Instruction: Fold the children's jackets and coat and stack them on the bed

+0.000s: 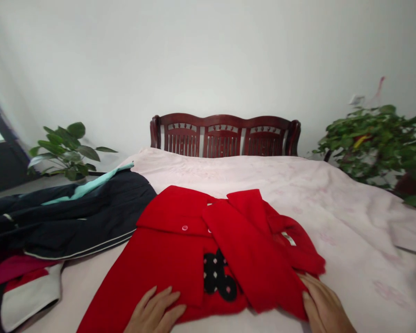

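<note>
A red coat (166, 259) lies partly folded on the bed before me. Two pale pink buttons show on it, and one red panel crosses it diagonally. A black rounded patch with light dots shows near its middle, and a white tag is visible inside the right part. My left hand (156, 311) rests on the lower left of the coat, its fingers stretched and apart. At the lower right edge, my right hand (324, 303) grips the red cloth between thumb and fingers. Both wrists run out of view at the bottom.
Dark clothing (90, 222) with white piping and a turquoise strip (100, 181) lies on the left. Below it is a white, red and black garment (31, 298). A pale pink sheet (333, 222) covers the bed. Behind are a wooden headboard (222, 138) and potted plants (67, 145).
</note>
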